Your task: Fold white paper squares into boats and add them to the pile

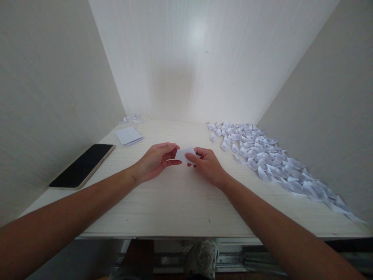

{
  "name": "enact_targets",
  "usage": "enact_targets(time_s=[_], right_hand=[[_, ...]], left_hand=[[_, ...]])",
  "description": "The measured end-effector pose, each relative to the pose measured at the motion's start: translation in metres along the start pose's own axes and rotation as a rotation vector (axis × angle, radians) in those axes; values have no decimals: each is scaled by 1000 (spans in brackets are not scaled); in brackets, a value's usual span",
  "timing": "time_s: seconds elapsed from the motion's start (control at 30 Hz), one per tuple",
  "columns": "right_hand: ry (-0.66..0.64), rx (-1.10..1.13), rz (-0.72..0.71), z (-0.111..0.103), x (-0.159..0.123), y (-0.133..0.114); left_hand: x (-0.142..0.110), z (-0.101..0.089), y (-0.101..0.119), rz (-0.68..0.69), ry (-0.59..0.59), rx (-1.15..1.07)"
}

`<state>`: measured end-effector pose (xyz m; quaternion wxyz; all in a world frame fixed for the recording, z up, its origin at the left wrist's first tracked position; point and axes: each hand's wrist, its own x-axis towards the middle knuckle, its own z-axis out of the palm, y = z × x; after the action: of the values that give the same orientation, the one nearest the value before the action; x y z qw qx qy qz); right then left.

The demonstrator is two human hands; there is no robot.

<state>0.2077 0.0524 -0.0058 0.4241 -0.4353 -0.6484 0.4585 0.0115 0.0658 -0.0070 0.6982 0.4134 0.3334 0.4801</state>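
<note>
Over the pale wood-grained tabletop [175,210], I have one small white paper piece [182,153] pinched in the right hand [209,165], left hand [154,161] at its edge, grip unclear, so I should handle corners gently.

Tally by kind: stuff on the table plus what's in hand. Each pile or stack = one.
Phone: 1
Paper stack: 1
Folded-paper pile: 1 (pieces overlap, not countable)
Small heap of white scraps: 1
Held paper: 1
Total: 5
</note>
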Motion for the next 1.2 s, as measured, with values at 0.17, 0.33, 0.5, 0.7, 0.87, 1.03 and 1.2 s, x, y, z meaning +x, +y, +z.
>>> enact_targets(time_s=[0.17,0.33,0.5,0.7,0.87,1.03,1.2], right_hand=[[-78,-58,-46,0,-2,-4],[-82,-99,-36,-2,-1,-1],[-81,-160,-2,-3,0,-1],[-98,-196,2,-2,-2,-5],[-107,-213,1,-1,-1,-2],[-60,-239,5,-1,-1,0],[22,-46,56,0,1,4]], left_hand=[[2,-13,3,-252,-150,-83],[3,-19,-1,-237,-228,45],[5,-22,2,-68,-258,374],[3,-21,13,83,-312,719],[1,-17,14,128,-303,803],[2,-17,14,138,-270,854],[4,-18,13,125,-148,875]])
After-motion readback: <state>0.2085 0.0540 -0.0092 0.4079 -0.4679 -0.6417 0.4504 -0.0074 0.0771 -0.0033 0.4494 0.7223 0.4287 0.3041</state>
